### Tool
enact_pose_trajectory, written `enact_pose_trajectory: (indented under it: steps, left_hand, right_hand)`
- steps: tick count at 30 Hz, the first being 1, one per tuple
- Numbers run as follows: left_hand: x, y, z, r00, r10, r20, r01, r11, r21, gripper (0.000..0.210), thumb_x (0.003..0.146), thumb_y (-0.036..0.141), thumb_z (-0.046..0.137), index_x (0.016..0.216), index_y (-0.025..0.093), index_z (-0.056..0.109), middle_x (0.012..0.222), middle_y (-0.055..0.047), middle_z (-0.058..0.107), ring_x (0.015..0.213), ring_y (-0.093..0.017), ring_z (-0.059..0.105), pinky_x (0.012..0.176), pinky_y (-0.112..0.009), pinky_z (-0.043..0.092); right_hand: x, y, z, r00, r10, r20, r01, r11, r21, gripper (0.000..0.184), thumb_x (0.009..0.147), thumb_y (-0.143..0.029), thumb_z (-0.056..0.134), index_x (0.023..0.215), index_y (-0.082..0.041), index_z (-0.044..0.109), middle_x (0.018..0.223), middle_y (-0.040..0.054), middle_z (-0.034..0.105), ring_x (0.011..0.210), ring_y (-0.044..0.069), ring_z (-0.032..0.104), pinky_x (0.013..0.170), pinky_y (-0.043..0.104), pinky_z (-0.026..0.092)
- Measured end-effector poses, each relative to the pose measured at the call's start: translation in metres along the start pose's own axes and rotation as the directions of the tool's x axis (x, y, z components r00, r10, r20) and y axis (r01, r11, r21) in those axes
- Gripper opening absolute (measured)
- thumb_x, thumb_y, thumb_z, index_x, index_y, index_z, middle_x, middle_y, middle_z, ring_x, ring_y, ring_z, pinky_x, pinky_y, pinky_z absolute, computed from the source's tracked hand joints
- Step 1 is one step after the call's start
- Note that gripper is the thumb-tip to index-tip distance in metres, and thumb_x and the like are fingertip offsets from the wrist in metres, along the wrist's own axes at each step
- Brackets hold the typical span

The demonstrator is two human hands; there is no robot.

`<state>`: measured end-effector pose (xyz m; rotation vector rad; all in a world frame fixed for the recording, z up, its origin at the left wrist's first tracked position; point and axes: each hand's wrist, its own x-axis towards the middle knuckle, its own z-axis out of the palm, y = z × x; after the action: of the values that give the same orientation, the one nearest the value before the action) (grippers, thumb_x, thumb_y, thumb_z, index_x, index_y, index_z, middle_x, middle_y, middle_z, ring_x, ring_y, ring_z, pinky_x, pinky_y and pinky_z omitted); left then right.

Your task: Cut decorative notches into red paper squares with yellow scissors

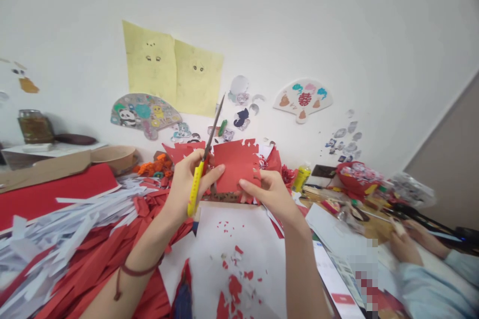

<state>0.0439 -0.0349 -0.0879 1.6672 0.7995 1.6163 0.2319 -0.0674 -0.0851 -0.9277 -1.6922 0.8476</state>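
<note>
Between my two hands is a folded piece of red paper (pixel 234 164), held upright, with small notches cut along its top right and right edge. My left hand (pixel 192 174) is closed, its thumb on the paper's left edge. The same hand carries yellow-handled scissors (pixel 195 189), seen edge-on, with the long pointed blade upward. Thumb and fingers of my right hand (pixel 271 192) pinch the paper's lower right edge. Below lies a white sheet (pixel 209 259) strewn with red paper scraps (pixel 235 286).
White paper strips (pixel 86 229) and red paper strips (pixel 138 249) are heaped at the left. A phone (pixel 333 279) lies right of the white sheet. Another person's hands (pixel 406 244) rest at the far right. A yellow bottle (pixel 301 177) stands near the wall.
</note>
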Motion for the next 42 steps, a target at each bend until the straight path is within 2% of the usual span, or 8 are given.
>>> enact_pose_trajectory:
  steps: [4, 9, 14, 19, 23, 28, 36, 42]
  left_hand:
    - [0.002, 0.001, -0.001, 1.0, -0.006, -0.013, 0.006, 1.0, -0.012, 0.026, 0.073, 0.032, 0.072, 0.075, 0.019, 0.05, 0.055, 0.008, 0.041, 0.048, -0.006, 0.039, 0.045, -0.019, 0.032]
    - [0.005, -0.001, -0.004, 1.0, 0.008, -0.016, -0.008, 0.999, 0.032, 0.025, 0.073, 0.03, 0.072, 0.073, 0.019, 0.05, 0.059, 0.007, 0.042, 0.05, -0.006, 0.039, 0.048, -0.019, 0.033]
    - [0.009, -0.002, -0.007, 1.0, 0.01, -0.002, -0.01, 0.999, 0.038, 0.026, 0.07, 0.031, 0.073, 0.071, 0.019, 0.05, 0.059, 0.006, 0.043, 0.054, -0.008, 0.041, 0.049, -0.02, 0.034]
    - [0.006, 0.001, -0.002, 1.0, 0.019, 0.008, -0.019, 0.999, 0.044, 0.025, 0.07, 0.028, 0.072, 0.068, 0.019, 0.049, 0.056, 0.007, 0.04, 0.051, -0.007, 0.038, 0.047, -0.019, 0.032]
    - [0.001, 0.004, 0.005, 0.999, 0.007, 0.044, -0.008, 1.0, 0.03, 0.027, 0.069, 0.025, 0.072, 0.067, 0.019, 0.047, 0.053, 0.008, 0.039, 0.048, -0.006, 0.038, 0.045, -0.018, 0.032]
    - [-0.004, 0.003, 0.007, 0.998, 0.01, 0.054, -0.011, 1.0, 0.01, 0.023, 0.072, 0.026, 0.07, 0.071, 0.019, 0.048, 0.054, 0.008, 0.043, 0.049, -0.007, 0.042, 0.046, -0.018, 0.033]
    - [-0.012, 0.006, 0.011, 0.996, 0.028, 0.082, -0.027, 0.999, -0.018, 0.026, 0.073, 0.032, 0.071, 0.072, 0.017, 0.049, 0.059, 0.007, 0.041, 0.053, -0.007, 0.038, 0.051, -0.019, 0.033]
    - [-0.015, 0.008, 0.011, 0.995, 0.048, 0.089, -0.04, 0.996, -0.08, 0.024, 0.073, 0.032, 0.07, 0.078, 0.019, 0.05, 0.061, 0.007, 0.041, 0.057, -0.009, 0.043, 0.054, -0.021, 0.036]
  right_hand:
    - [0.004, 0.004, -0.005, 0.999, -0.013, -0.039, 0.013, 1.0, -0.02, 0.033, 0.088, -0.047, 0.056, 0.076, -0.017, 0.063, 0.06, 0.0007, 0.064, 0.056, 0.014, 0.06, 0.055, 0.024, 0.047]
    - [0.009, 0.008, -0.007, 0.991, -0.062, -0.118, 0.063, 0.998, 0.0, 0.045, 0.09, -0.057, 0.046, 0.073, -0.019, 0.062, 0.065, 0.0024, 0.063, 0.051, 0.014, 0.056, 0.052, 0.026, 0.048]
    - [0.011, 0.012, -0.012, 0.997, 0.003, -0.083, -0.002, 1.0, 0.01, 0.031, 0.083, -0.048, 0.062, 0.077, -0.018, 0.064, 0.072, 0.0013, 0.063, 0.057, 0.014, 0.06, 0.054, 0.025, 0.049]
    - [0.009, 0.016, -0.012, 0.997, -0.074, -0.024, 0.075, 0.995, 0.063, 0.022, 0.083, -0.04, 0.065, 0.08, -0.018, 0.067, 0.077, 0.0017, 0.066, 0.067, 0.014, 0.062, 0.063, 0.026, 0.052]
    - [0.005, 0.012, -0.005, 0.999, -0.049, -0.024, 0.049, 0.999, 0.0, 0.021, 0.078, -0.037, 0.071, 0.078, -0.016, 0.067, 0.076, 0.0024, 0.068, 0.069, 0.015, 0.063, 0.063, 0.026, 0.051]
    - [-0.002, 0.006, 0.0, 0.999, -0.023, -0.03, 0.02, 0.997, -0.073, 0.028, 0.077, -0.04, 0.072, 0.089, -0.015, 0.069, 0.086, 0.0052, 0.07, 0.077, 0.018, 0.065, 0.069, 0.029, 0.053]
    - [-0.019, 0.008, -0.001, 0.995, -0.054, -0.085, 0.046, 0.995, -0.09, 0.025, 0.078, -0.039, 0.07, 0.071, -0.015, 0.067, 0.068, 0.0021, 0.067, 0.062, 0.014, 0.06, 0.06, 0.025, 0.05]
    - [-0.016, 0.001, -0.003, 0.996, -0.066, -0.066, 0.065, 0.998, -0.011, 0.022, 0.078, -0.037, 0.071, 0.078, -0.015, 0.069, 0.065, 0.0011, 0.066, 0.054, 0.012, 0.059, 0.052, 0.023, 0.048]
